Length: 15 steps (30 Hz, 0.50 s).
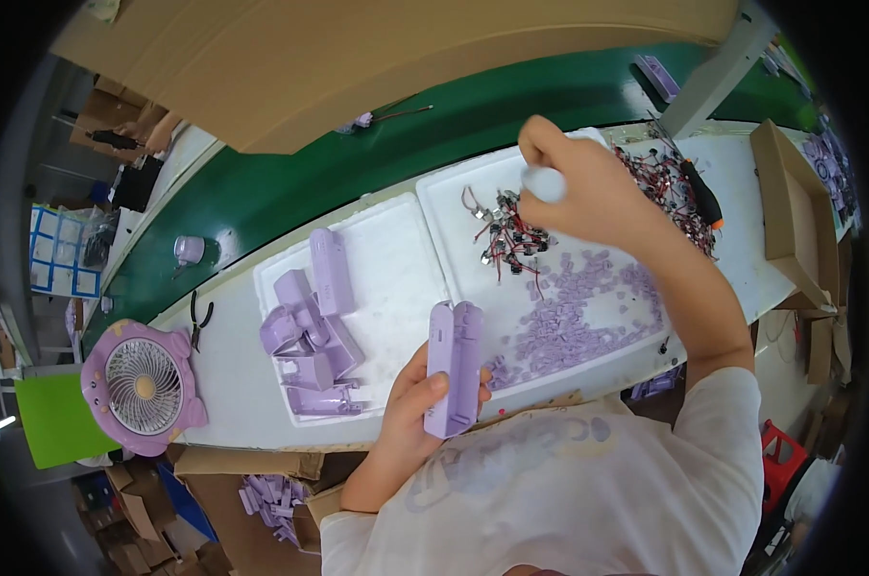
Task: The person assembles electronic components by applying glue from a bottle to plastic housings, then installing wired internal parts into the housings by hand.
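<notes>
My left hand (413, 408) is closed round a long, hollow purple plastic housing (440, 374), held tilted near the front edge of the table with its open side showing. Raised over the right-hand white foam tray (434, 213), my right hand (588, 187) has its fingers curled round a blurred white rounded thing (545, 183); its kind cannot be made out. Under that hand lies a heap of small wired metal parts (513, 235) with red and black leads. Many tiny purple plastic pieces (559, 326) are spread across the same tray.
Several purple housings (331, 274) lie in the left foam tray (396, 216). Pliers (200, 322) and a purple fan (144, 386) stand left. More wired parts (684, 211), a black-handled tool (703, 197) and a cardboard box (790, 211) are right. A green conveyor belt (290, 182) runs behind.
</notes>
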Tool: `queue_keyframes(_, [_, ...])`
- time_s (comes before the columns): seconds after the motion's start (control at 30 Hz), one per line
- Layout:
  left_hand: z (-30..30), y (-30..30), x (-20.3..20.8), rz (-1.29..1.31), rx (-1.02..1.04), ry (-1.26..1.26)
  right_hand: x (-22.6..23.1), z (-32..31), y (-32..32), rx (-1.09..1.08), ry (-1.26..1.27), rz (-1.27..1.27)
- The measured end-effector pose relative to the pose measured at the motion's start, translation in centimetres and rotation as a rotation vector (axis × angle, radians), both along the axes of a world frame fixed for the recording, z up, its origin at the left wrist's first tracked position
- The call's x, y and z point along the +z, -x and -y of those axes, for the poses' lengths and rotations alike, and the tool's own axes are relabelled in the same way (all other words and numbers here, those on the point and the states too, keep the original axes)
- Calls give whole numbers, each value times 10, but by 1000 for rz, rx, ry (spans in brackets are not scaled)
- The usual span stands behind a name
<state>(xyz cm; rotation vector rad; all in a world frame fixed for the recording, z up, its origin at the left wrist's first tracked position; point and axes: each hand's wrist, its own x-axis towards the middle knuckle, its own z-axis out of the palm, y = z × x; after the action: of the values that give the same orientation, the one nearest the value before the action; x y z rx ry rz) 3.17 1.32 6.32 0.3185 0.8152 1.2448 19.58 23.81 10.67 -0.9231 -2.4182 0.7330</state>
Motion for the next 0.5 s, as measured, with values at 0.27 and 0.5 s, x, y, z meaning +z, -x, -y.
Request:
queue_keyframes(0.27, [0,-4,10,-24,-35,-34,2,80,-14,343,329,-503])
queue_keyframes(0.5, [0,-7,13,-22,-59,-49,-9,89,-13,354,233,-605])
